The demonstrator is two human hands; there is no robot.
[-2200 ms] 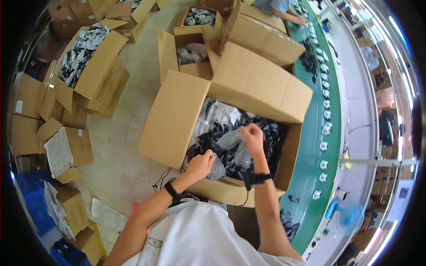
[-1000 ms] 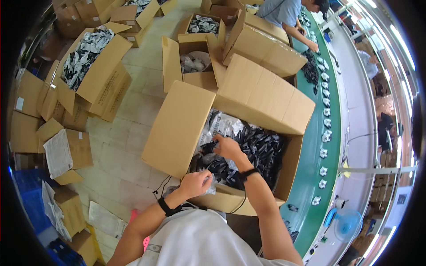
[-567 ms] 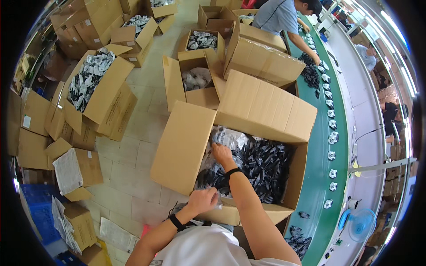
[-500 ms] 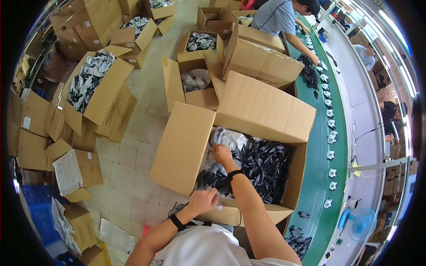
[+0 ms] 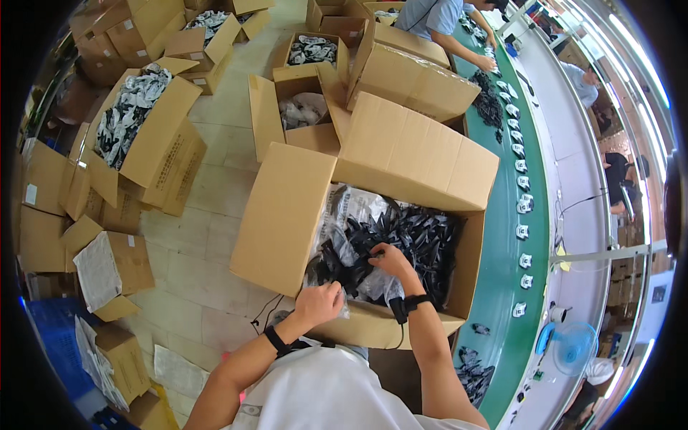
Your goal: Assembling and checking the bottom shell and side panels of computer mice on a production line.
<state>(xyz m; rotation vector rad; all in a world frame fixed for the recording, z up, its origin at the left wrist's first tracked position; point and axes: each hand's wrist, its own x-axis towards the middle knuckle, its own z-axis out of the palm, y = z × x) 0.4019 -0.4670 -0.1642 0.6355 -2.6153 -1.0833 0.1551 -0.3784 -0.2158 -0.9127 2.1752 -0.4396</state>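
A large open cardboard box (image 5: 287, 215) stands in front of me, lined with clear plastic and filled with several small black parts (image 5: 423, 240). My right hand (image 5: 390, 261) reaches into the box and grips a bundle of the black parts (image 5: 342, 259). My left hand (image 5: 319, 302) is at the box's near edge, fingers curled on the clear plastic liner (image 5: 358, 287). Both wrists carry black bands.
A green conveyor belt (image 5: 502, 287) with white and black pieces runs along the right. A person in a blue shirt (image 5: 437, 18) works at it farther up. Several open cardboard boxes (image 5: 143, 136) of parts crowd the floor to the left. A blue fan (image 5: 570, 344) stands at the lower right.
My right hand has drawn back from deep in the box toward the near edge with black parts in it. My left hand has shifted right along the box's near edge.
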